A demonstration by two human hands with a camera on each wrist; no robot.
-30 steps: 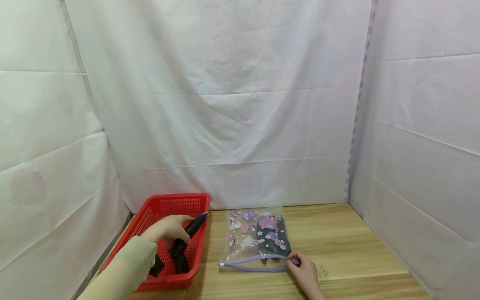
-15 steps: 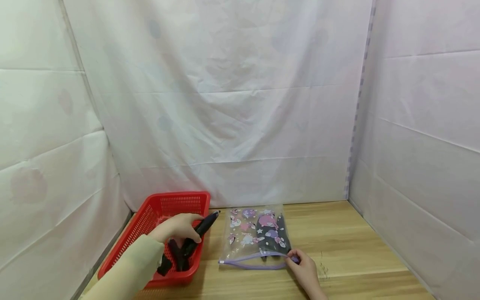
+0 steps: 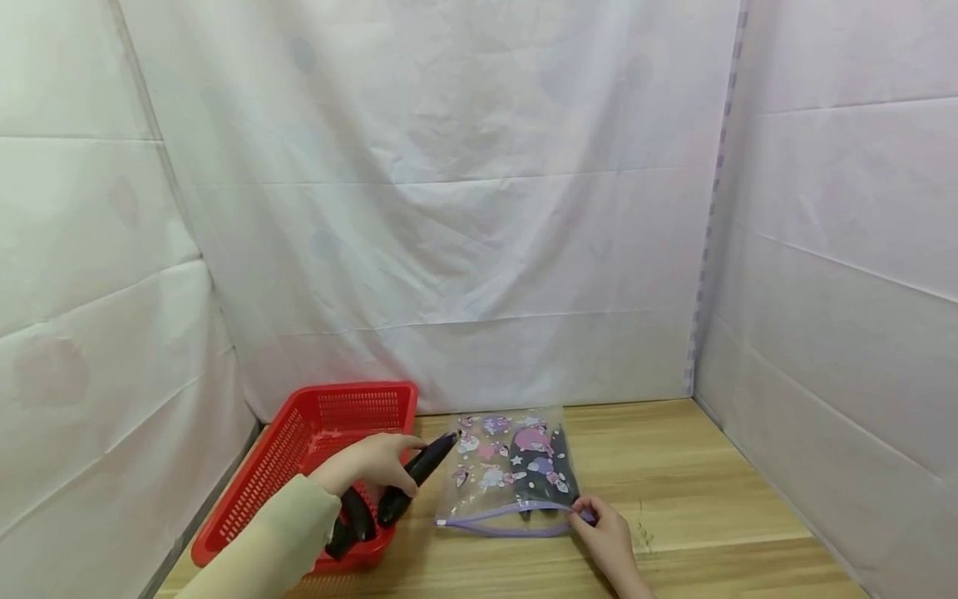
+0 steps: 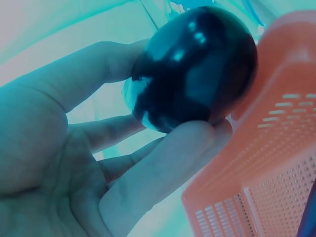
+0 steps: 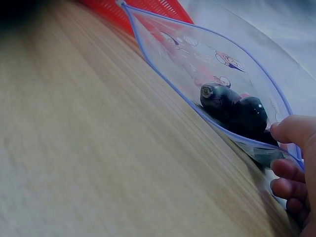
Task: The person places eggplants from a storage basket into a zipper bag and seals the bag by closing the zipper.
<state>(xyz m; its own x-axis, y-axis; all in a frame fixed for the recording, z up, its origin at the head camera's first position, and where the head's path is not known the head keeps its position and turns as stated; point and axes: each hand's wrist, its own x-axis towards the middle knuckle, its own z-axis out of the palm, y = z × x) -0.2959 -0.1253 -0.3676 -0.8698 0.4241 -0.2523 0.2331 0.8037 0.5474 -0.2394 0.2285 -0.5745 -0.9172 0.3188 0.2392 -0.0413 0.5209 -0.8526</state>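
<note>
My left hand grips a dark, glossy eggplant between thumb and fingers, over the right rim of the red basket. In the left wrist view the rounded end of that eggplant faces the camera. A clear zip bag with pink and purple cartoon prints lies flat on the table, its purple-edged mouth parted toward me. My right hand pinches the right corner of that mouth. Inside the bag, the right wrist view shows several dark eggplants near the opening.
Other dark eggplants lie in the basket's near end, partly behind my left hand and sleeve. White cloth hangs behind and on both sides of the wooden table.
My left hand has moved right with the eggplant, from above the basket's inside to past its right rim. The right hand stays at the bag's corner.
</note>
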